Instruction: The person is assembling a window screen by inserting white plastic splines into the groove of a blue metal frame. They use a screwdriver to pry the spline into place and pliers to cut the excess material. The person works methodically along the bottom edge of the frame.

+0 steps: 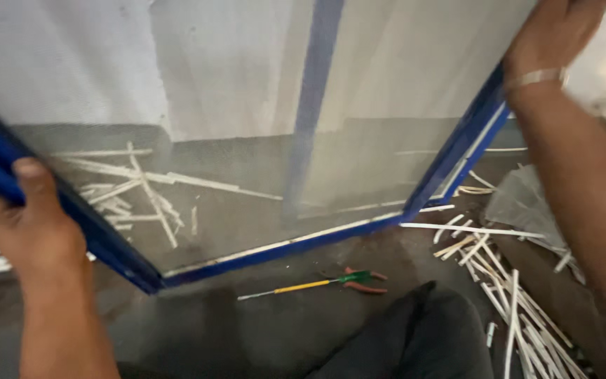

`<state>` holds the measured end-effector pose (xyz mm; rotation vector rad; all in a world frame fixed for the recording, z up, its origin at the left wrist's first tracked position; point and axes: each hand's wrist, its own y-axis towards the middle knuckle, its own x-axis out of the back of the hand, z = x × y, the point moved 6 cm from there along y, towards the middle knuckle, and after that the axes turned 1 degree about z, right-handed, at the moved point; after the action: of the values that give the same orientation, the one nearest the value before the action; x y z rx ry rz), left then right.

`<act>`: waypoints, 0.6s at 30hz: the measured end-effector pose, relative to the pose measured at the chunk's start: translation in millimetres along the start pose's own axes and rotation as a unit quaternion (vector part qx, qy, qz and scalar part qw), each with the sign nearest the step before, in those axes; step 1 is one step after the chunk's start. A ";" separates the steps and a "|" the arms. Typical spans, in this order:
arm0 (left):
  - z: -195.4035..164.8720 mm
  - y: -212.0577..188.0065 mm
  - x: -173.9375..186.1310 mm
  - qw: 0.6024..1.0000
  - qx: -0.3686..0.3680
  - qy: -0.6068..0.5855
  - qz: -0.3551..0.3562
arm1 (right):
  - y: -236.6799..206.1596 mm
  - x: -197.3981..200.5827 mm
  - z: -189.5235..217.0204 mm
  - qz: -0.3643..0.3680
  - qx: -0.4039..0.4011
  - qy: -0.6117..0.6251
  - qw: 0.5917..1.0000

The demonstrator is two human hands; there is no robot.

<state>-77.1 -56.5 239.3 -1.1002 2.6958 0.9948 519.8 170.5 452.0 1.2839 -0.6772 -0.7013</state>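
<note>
A large blue-framed screen panel (pixel 296 244) with fine grey mesh is held tilted up off the floor in front of me. My left hand (pixel 26 217) grips its left frame rail, thumb on top. My right hand (pixel 552 35), with a metal bracelet on the wrist, holds the right rail near the top edge of the view. A blue crossbar (pixel 313 98) runs down the middle of the mesh. The lower corner of the frame hangs just above the dark floor.
A yellow-shafted screwdriver (pixel 296 287) and green and red pliers (pixel 362 279) lie on the floor below the frame. Several white strips (pixel 506 281) are scattered at right and behind the mesh at left. My dark-trousered knee (pixel 415 337) is at the bottom.
</note>
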 end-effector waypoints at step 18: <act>87.9 6.6 -13.1 0.995 0.093 0.035 0.013 | -210.5 -38.4 -78.1 0.283 -0.417 0.073 0.861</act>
<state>-86.9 6.7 177.4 -1.0855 2.7960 0.7031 538.8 217.8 230.0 0.2909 -0.4925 -0.3236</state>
